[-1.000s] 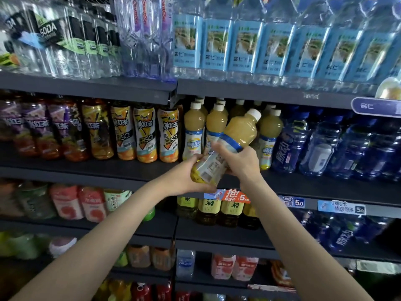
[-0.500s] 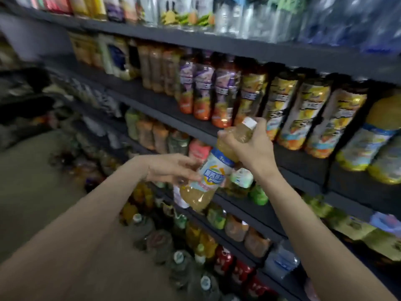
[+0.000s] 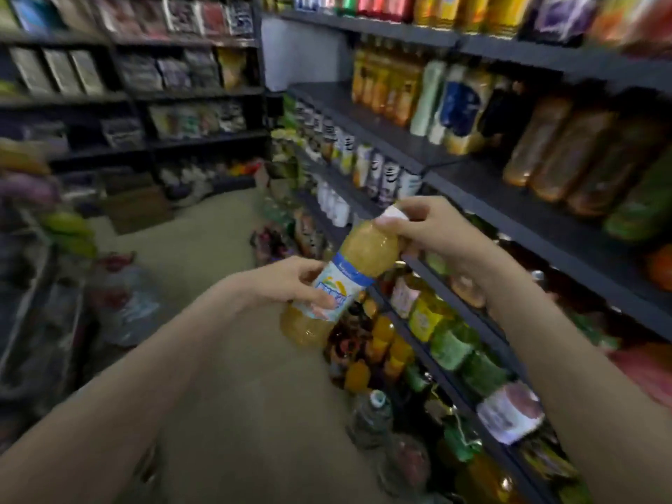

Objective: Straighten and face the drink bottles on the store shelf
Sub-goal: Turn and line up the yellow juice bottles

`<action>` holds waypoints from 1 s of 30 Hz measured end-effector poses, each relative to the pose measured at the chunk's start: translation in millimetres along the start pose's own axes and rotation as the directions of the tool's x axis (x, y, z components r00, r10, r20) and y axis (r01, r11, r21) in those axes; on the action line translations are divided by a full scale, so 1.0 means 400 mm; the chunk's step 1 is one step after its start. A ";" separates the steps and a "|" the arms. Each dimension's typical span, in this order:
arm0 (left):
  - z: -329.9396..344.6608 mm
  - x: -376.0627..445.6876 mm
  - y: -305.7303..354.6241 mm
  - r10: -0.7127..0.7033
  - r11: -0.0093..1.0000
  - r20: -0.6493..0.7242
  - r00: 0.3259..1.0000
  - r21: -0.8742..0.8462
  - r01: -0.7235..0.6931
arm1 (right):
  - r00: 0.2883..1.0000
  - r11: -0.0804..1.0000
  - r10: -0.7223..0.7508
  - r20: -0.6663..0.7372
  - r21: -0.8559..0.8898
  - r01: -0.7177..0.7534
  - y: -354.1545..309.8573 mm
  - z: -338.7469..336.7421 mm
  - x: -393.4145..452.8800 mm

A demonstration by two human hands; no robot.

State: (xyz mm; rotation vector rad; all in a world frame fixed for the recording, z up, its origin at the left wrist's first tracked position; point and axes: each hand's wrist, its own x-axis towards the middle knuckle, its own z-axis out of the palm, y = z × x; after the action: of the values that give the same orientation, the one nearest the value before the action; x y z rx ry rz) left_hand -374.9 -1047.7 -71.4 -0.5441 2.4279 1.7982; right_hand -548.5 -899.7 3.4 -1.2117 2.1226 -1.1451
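Tilting in mid-air over the aisle floor [image 3: 225, 249], just off the drink shelves [image 3: 483, 183], the yellow juice bottle [image 3: 349, 274] is pointing its white cap [image 3: 394, 213] up-right. The left hand [image 3: 291, 281] is grasping the labelled middle with curled fingers. The right hand [image 3: 432, 227] is pinching the cap. Shelved bottles [image 3: 454, 343] are standing below and beside it.

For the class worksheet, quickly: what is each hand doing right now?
Left hand: holding the bottle around its label, fingers curled.
Right hand: holding the same bottle at its white cap.
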 end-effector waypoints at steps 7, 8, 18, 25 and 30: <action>-0.399 0.199 -0.262 -0.023 0.995 -0.228 0.973 0.089 0.045 | 0.982 0.931 -0.128 0.135 -0.326 0.167 -0.041 0.321 0.486; -0.475 0.245 -0.301 -0.024 0.992 -0.253 0.967 0.113 0.054 | 0.982 0.922 -0.141 0.126 -0.345 0.177 -0.030 0.363 0.577; -1.283 0.561 -0.497 -0.222 0.957 -0.493 0.841 0.057 0.286 | 0.963 0.831 -0.106 0.247 -0.510 0.222 -0.108 0.689 1.485; -1.863 0.846 -0.665 -0.280 0.953 -0.570 0.772 -0.064 0.298 | 0.958 0.884 -0.056 0.280 -0.432 0.177 -0.144 0.960 2.073; -2.228 1.095 -0.731 -0.304 0.945 -0.521 0.798 -0.062 0.320 | 0.967 0.900 0.076 0.242 -0.434 0.038 -0.183 1.081 2.457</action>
State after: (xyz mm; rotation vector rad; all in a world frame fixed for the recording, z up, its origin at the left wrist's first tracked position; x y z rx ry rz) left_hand -555.7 -2061.7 -175.7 -1.5153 2.4503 1.6226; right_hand -721.0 -1950.2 -153.1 -1.4342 2.2458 -0.4729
